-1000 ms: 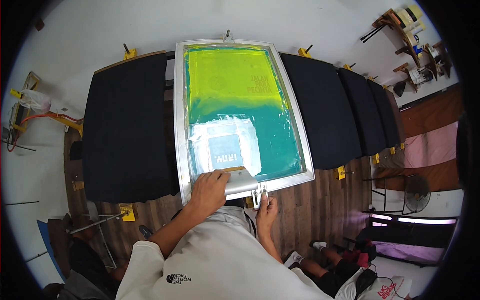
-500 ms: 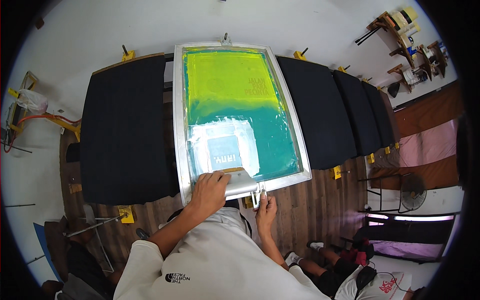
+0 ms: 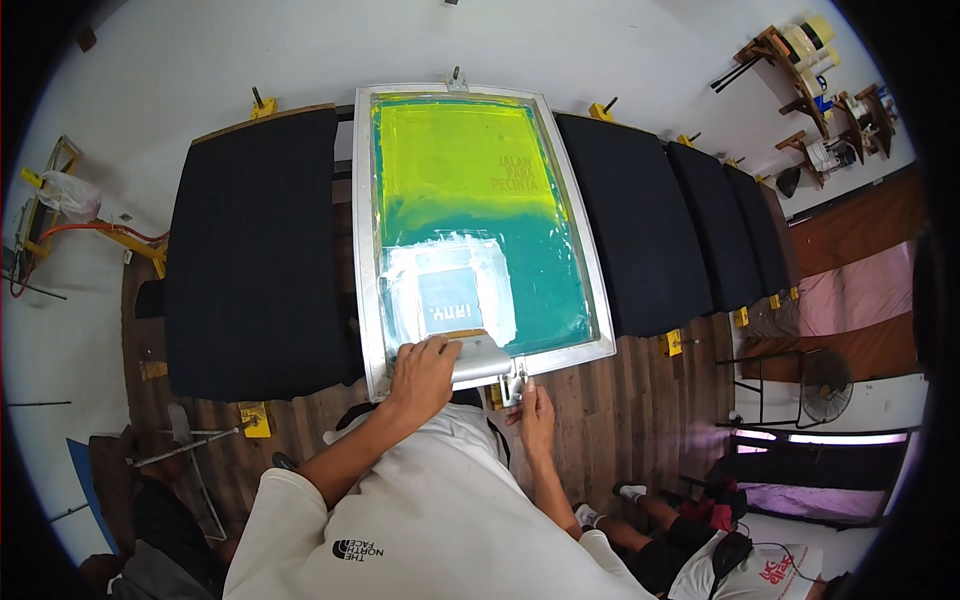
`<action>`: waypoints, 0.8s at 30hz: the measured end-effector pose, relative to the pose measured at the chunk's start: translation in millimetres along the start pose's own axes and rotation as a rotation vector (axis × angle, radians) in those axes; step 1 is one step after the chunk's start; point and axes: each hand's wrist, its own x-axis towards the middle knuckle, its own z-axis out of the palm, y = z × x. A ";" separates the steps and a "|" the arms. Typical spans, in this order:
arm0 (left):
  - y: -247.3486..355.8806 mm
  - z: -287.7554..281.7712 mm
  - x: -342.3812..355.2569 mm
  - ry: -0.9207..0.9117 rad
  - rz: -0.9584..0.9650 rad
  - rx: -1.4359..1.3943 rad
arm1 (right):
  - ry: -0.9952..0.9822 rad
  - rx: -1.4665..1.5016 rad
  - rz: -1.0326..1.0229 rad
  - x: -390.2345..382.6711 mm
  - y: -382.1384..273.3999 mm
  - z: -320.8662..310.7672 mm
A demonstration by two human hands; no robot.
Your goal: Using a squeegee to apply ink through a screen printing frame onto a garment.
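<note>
A silk-screen frame (image 3: 602, 320) with a pale metal border lies before me. Its mesh (image 3: 535, 290) is teal, with yellow-green ink across the far half and white ink around a pale stencil area at the near left. Along the near end lies a squeegee (image 3: 482, 362) with a grey metal handle. My left hand (image 3: 423, 382) has its fingers curled over the squeegee's left end. At the frame's near edge, my right hand (image 3: 536, 415) pinches a small metal bracket (image 3: 513, 383); its fingertips are partly hidden there.
Black-covered printing boards stand left (image 3: 255, 250) and right (image 3: 630, 230) of the frame, with yellow clamps (image 3: 257, 419) at their ends. A standing fan (image 3: 827, 385) is on the right. One person (image 3: 735, 560) sits at lower right; another (image 3: 165, 530) is at lower left.
The view has shifted slightly. My right hand has moved a little against the bracket, its thumb now showing to the bracket's left. My left hand keeps its hold on the squeegee.
</note>
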 end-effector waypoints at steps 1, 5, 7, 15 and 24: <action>-1.1 2.3 -0.1 0.015 -0.003 0.014 | -0.041 0.024 0.035 2.2 3.1 -2.7; -1.2 0.8 -1.7 0.008 -0.033 -0.021 | -0.106 0.000 0.042 4.8 -12.9 -20.2; -0.2 2.9 -0.8 0.011 -0.057 -0.044 | -0.312 -1.174 -0.172 8.8 -59.3 -42.2; 7.3 -5.7 11.7 0.047 -0.101 -0.117 | -0.430 -1.160 -0.993 43.7 -156.0 38.5; -13.5 -45.1 72.5 -0.237 -0.214 -0.138 | -0.776 -1.089 -0.692 116.8 -180.9 65.0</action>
